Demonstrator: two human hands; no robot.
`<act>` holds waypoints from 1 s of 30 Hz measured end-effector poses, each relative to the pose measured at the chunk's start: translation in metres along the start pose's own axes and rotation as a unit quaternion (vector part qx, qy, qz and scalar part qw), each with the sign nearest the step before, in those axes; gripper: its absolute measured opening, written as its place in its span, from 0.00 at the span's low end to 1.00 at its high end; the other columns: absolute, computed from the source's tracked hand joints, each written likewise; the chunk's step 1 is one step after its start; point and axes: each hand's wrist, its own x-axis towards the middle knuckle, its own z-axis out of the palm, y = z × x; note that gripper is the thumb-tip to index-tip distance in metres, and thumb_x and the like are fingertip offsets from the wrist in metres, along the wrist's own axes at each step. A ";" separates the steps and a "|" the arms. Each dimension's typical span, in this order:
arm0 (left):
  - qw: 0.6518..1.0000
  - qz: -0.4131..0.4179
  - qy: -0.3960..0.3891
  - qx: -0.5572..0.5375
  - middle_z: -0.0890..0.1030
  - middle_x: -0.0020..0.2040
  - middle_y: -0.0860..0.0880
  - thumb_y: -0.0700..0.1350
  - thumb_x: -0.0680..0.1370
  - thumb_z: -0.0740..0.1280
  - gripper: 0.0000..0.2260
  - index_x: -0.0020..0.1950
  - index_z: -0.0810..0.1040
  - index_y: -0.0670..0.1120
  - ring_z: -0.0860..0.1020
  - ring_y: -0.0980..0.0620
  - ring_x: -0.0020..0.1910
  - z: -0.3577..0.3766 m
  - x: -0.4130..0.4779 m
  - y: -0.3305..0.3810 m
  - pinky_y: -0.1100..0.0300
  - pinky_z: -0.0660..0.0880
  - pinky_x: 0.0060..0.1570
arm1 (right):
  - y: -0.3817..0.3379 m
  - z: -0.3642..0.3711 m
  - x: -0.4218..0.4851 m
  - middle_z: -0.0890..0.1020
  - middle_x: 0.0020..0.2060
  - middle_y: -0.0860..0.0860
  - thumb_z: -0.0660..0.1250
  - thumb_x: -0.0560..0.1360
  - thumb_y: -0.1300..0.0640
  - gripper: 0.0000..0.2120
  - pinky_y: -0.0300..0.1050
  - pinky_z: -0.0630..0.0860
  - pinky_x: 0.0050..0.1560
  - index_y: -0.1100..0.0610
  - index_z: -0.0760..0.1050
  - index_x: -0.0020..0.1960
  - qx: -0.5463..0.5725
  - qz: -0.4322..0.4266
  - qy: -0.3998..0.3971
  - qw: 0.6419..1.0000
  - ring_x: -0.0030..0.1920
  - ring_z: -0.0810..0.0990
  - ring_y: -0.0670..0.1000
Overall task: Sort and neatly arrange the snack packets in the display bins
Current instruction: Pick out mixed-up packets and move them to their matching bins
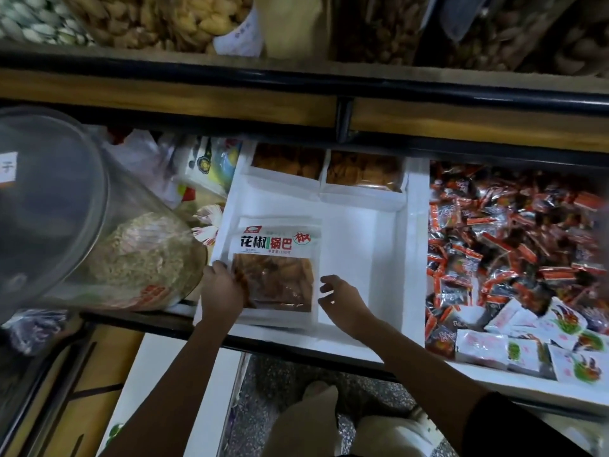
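Left hand [222, 288]: fingers seem to pinch packet [276, 268] by its left edge, squaring it flat in white bin [362, 245]. Right hand [342, 298]: fingers loose, empty, steadying alongside.

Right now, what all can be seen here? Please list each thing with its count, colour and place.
white bin: one, white, centre
large packet: one, white with clear window, front left in white bin
back packets: two, white, orange-brown contents, rear of white bin
small packets: many, red-silver, right of white bin
sachets: several, white, front right
jar: one, clear, left, tilted
left grip: holds large packet's left edge
right grip: open, beside its right edge
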 end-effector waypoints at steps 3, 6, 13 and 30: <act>0.996 0.044 -0.024 0.077 0.74 0.43 0.29 0.32 0.68 0.73 0.15 0.50 0.74 0.27 0.75 0.30 0.39 0.005 -0.012 0.013 0.41 0.73 0.36 | 0.014 -0.016 -0.011 0.71 0.63 0.56 0.60 0.78 0.65 0.20 0.41 0.71 0.58 0.59 0.65 0.69 -0.061 -0.042 0.022 0.997 0.59 0.75 0.53; 0.978 0.143 -0.043 0.148 0.77 0.44 0.33 0.41 0.70 0.69 0.14 0.52 0.78 0.34 0.77 0.34 0.40 0.014 -0.030 0.039 0.43 0.76 0.40 | 0.033 -0.044 -0.026 0.70 0.63 0.55 0.59 0.79 0.64 0.18 0.43 0.71 0.60 0.58 0.66 0.68 -0.125 -0.069 0.072 0.987 0.61 0.73 0.53; 0.890 0.338 -0.107 0.286 0.78 0.38 0.44 0.48 0.58 0.79 0.18 0.43 0.81 0.43 0.80 0.42 0.38 0.063 -0.080 0.124 0.50 0.78 0.37 | 0.108 -0.133 -0.081 0.68 0.66 0.53 0.65 0.75 0.56 0.23 0.46 0.67 0.61 0.55 0.65 0.68 -0.308 -0.030 0.161 0.937 0.65 0.67 0.55; 0.765 0.552 -0.204 0.261 0.62 0.73 0.45 0.50 0.82 0.55 0.20 0.73 0.61 0.45 0.59 0.44 0.73 0.213 -0.237 0.425 0.52 0.57 0.71 | 0.359 -0.341 -0.272 0.78 0.40 0.59 0.79 0.52 0.67 0.23 0.51 0.78 0.36 0.63 0.78 0.45 -0.359 0.201 0.315 0.855 0.39 0.79 0.62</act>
